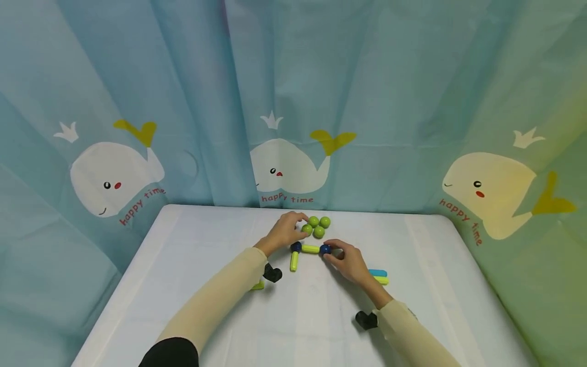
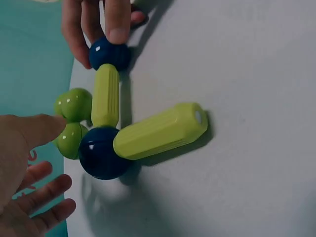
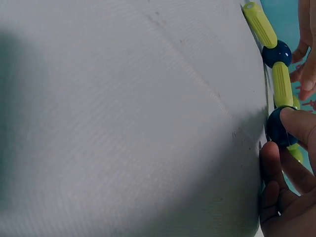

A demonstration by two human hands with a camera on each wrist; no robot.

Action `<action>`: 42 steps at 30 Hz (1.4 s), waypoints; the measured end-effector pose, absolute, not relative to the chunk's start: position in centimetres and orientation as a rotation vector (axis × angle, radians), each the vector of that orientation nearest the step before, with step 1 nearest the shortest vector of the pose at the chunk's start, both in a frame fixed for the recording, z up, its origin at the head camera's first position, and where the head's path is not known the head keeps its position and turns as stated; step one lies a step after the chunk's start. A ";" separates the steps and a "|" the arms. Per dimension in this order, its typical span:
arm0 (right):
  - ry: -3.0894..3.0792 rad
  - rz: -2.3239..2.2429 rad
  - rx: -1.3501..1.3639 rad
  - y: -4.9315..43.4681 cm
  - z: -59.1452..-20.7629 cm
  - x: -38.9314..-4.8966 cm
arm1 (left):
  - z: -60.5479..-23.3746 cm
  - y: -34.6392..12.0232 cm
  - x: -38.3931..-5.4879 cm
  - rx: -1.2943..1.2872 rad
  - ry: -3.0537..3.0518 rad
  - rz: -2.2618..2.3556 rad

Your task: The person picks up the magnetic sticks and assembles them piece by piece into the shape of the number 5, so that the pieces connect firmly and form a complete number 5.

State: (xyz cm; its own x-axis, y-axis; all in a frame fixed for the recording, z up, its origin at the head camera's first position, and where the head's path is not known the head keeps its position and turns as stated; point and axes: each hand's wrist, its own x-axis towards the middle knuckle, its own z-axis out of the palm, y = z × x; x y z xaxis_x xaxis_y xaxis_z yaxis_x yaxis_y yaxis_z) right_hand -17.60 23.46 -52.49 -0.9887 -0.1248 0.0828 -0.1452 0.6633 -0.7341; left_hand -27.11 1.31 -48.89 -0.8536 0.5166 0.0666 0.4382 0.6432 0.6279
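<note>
Rods (image 1: 310,249) joined by blue balls (image 1: 296,246) lie on the desk (image 1: 215,229); the right hand (image 1: 349,261) pinches 1 end ball (image 1: 325,249), probably steadying them; the left hand (image 1: 283,231), loosely spread, hovers by 4 green balls (image 1: 319,232), apparently gripping none.

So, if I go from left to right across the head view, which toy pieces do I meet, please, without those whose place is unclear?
Partly hidden green piece → left blue ball → green rod → right blue ball → blue rod.
</note>
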 end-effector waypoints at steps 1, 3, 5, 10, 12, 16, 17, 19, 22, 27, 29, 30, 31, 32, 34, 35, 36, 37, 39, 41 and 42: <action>-2.838 1.259 0.237 23.5 -52.5 -17.6 | -48.9 1.4 -27.3 0.800 2.738 0.976; -2.837 1.259 0.238 23.4 -52.4 -17.6 | -48.9 1.7 -27.5 0.805 2.738 0.931; -2.833 1.257 0.238 23.5 -52.4 -17.6 | -49.0 2.0 -27.8 0.815 2.740 0.891; -2.835 1.267 0.240 23.5 -52.5 -17.6 | -49.2 2.4 -28.0 0.797 2.735 0.859; -2.834 1.276 0.242 23.5 -52.6 -17.6 | -49.3 2.5 -28.1 0.788 2.731 0.869; -2.821 1.285 0.255 23.3 -52.5 -17.5 | -49.6 2.6 -28.3 0.788 2.719 0.900; -2.817 1.286 0.260 23.3 -52.5 -17.5 | -49.7 2.6 -28.3 0.797 2.718 0.908; -2.811 1.282 0.273 23.4 -52.5 -17.5 | -49.9 2.6 -28.4 0.806 2.718 0.924; -2.811 1.276 0.279 23.4 -52.6 -17.5 | -50.3 2.6 -28.6 0.814 2.727 0.939; -2.816 1.274 0.261 23.4 -52.6 -17.6 | -50.5 2.4 -28.9 0.747 2.723 0.953; -2.816 1.272 0.256 23.4 -52.7 -17.6 | -50.4 2.1 -29.0 0.711 2.724 0.959; -2.816 1.270 0.255 23.4 -52.7 -17.6 | -50.3 2.0 -29.0 0.696 2.724 0.963; -2.817 1.266 0.254 23.4 -52.7 -17.6 | -50.2 1.8 -29.1 0.680 2.726 0.968; -2.818 1.263 0.256 23.4 -52.7 -17.6 | -50.1 1.6 -29.1 0.667 2.727 0.973; -2.818 1.264 0.251 23.4 -52.8 -17.6 | -50.0 1.2 -29.1 0.635 2.727 0.987; -2.819 1.269 0.247 23.4 -52.8 -17.6 | -50.0 1.0 -29.1 0.622 2.725 0.997; -2.820 1.271 0.244 23.4 -52.8 -17.6 | -50.0 0.8 -29.1 0.613 2.727 1.003; -2.822 1.274 0.240 23.3 -52.8 -17.6 | -50.1 0.6 -29.2 0.604 2.729 1.005; -2.823 1.280 0.227 23.3 -52.8 -17.7 | -50.2 0.2 -29.3 0.599 2.730 1.008; -2.822 1.281 0.224 23.3 -52.8 -17.7 | -50.3 -0.1 -29.5 0.607 2.734 1.006; -2.822 1.279 0.224 23.3 -52.8 -17.6 | -50.4 -0.2 -29.5 0.611 2.733 1.007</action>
State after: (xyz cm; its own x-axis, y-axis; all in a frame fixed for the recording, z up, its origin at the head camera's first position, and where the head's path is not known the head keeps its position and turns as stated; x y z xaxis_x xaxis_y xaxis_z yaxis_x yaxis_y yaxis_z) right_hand -17.64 23.29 -52.78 -0.9890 -0.1167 0.0910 -0.1454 0.6509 -0.7451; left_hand -29.54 -0.24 -50.37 -0.9026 0.4303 -0.0138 0.3186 0.6891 0.6509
